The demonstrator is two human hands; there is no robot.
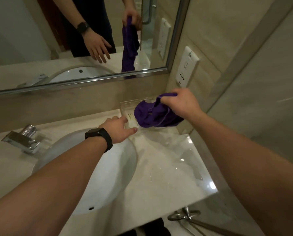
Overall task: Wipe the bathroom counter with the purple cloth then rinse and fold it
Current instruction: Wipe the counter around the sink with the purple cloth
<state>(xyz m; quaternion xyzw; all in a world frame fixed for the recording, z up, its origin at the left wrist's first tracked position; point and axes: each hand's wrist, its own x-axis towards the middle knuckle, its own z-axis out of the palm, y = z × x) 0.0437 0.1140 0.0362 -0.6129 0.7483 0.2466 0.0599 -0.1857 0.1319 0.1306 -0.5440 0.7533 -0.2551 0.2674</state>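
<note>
Fingers point(168, 99) of the right hand point(183, 103) curl round the top edge of the purple cloth point(151, 116), holding it up over a clear tray point(125, 104) at the back right corner of the pale glossy counter point(168, 159). The cloth hangs bunched and crumpled, deep violet, with a stitched hem and a small loop showing. The left hand point(118, 127), fingers straight and holding nothing, reaches to the tray's near edge. A white sink point(111, 167) sits left; the mirror point(40, 40) shows the cloth dangling long
</note>
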